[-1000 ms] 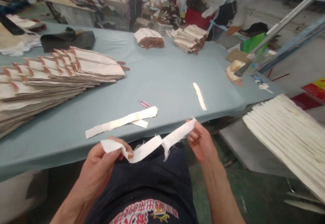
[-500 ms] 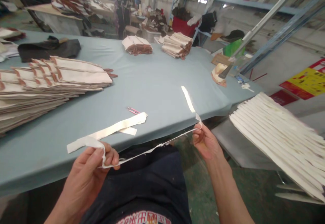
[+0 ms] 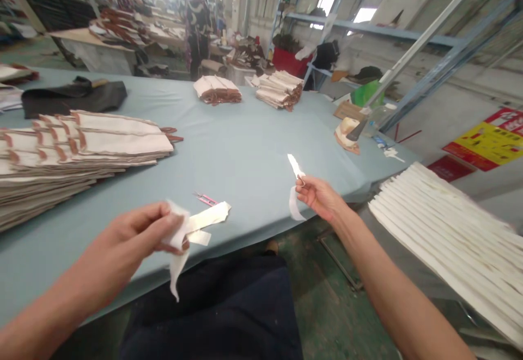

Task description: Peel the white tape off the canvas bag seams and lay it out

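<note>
My left hand [image 3: 153,226] pinches a white fabric strip [image 3: 176,273], whose lower end dangles over the table's front edge. Between thumb and fingers, my right hand [image 3: 316,194] is closed on a second white strip [image 3: 294,206] that hangs in a curve. Just beyond the right hand lies a short off-white strip [image 3: 293,164] on the table. Flat off-white strips [image 3: 210,215] rest beside my left hand, which partly covers them. Behind these is a pair of pink thread snips [image 3: 205,199].
The table [image 3: 241,153] has a blue-grey cover. Stacked canvas pieces with brown edging [image 3: 118,136] fill its left side; two bundles [image 3: 218,89] sit at the back. At right is a pile of white folded cloth [image 3: 445,245]. A person [image 3: 198,28] stands in the background.
The strip stretched between my hands is now in two separate pieces, one in each hand. My right hand has moved up and slightly left over the table. My left hand has risen slightly.
</note>
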A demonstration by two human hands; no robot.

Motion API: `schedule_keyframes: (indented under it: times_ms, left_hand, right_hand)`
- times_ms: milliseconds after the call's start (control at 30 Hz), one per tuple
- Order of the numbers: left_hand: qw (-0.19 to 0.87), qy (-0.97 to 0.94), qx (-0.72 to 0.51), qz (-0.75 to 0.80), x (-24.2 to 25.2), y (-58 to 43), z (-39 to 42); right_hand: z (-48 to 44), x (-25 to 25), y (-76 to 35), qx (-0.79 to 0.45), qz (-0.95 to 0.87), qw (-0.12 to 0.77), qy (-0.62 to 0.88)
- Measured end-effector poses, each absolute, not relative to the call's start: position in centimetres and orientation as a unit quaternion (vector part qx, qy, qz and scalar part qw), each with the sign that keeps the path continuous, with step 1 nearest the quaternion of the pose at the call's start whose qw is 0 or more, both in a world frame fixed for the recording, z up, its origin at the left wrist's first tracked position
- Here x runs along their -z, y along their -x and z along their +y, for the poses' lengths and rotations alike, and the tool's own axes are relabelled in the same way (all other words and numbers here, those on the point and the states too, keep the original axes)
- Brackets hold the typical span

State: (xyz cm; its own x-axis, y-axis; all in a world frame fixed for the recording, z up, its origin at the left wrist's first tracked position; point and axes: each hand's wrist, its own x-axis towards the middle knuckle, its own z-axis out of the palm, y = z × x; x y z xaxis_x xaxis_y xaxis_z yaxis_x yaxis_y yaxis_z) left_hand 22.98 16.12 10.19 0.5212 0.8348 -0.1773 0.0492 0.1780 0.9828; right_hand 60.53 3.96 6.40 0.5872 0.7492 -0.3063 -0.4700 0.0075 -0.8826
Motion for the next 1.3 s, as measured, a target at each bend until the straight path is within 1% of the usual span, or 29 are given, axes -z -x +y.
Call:
schedule_keyframes:
  times_ms: [33, 167, 400, 600, 667, 767, 900, 1000, 1133, 1300]
  left_hand:
    - [0.657, -0.601, -0.268, 0.367, -11.0, -25.0, 17.2]
    - [0.657, -0.620, -0.293, 0.313, -12.1, -33.9, 22.0]
    - [0.637, -0.619, -0.365, 0.280, -9.7, -46.6, 27.9]
    - [0.596, -0.620, -0.441, 0.256, -7.9, -52.2, 29.4]
    - [0.584, -0.626, -0.453, 0.249, -7.0, -52.7, 28.8]
    - [0.574, -0.637, -0.450, 0.250, -4.9, -52.6, 26.6]
    - [0.580, -0.646, -0.415, 0.271, -0.6, -51.9, 21.6]
    - [0.588, -0.645, -0.392, 0.290, 1.9, -51.0, 17.9]
    - [0.598, -0.659, -0.360, 0.280, 2.9, -49.8, 14.7]
    - [0.608, -0.664, -0.321, 0.294, 2.7, -49.3, 13.4]
  right_hand:
    - [5.3, -6.8, -61.1, -0.440, -0.134, 0.694, 0.555]
    - [10.7, -8.3, -63.4, -0.444, -0.158, 0.687, 0.553]
    - [18.7, -9.1, -67.0, -0.404, -0.191, 0.697, 0.561]
    - [22.1, -8.9, -68.8, -0.335, -0.214, 0.741, 0.541]
    - [21.9, -7.7, -68.8, -0.318, -0.203, 0.754, 0.538]
    - [20.1, -4.2, -68.1, -0.303, -0.161, 0.764, 0.546]
    - [16.0, 1.5, -66.1, -0.306, -0.093, 0.754, 0.574]
    - [13.4, 4.2, -65.0, -0.301, -0.063, 0.744, 0.593]
    - [11.2, 5.1, -64.2, -0.288, -0.064, 0.734, 0.612]
    - [8.4, 5.2, -63.7, -0.275, -0.093, 0.694, 0.659]
